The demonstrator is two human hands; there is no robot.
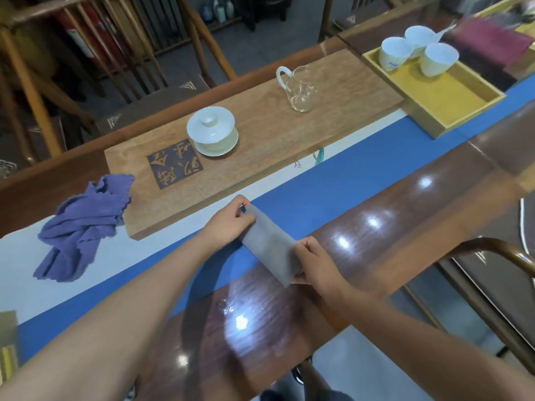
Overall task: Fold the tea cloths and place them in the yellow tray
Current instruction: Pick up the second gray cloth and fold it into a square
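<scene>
left hand [228, 224] and right hand [317, 263] pinching ends of flat grey cloth [272, 244] strip | lying on glossy wooden bench [405, 204] | crumpled purple cloth [84, 227] lying apart

Folded flat cloth [270, 244]: plain grey
Crumpled soft cloth [82, 227]: purple
Shallow rectangular tray [463, 111]: yellow
Long table runner [333, 180]: blue, white band

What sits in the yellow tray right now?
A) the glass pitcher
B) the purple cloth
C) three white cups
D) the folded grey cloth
C: three white cups stand at the far end of the yellow tray; the grey cloth is gripped by both hands, and the purple cloth lies crumpled on the table.
</scene>
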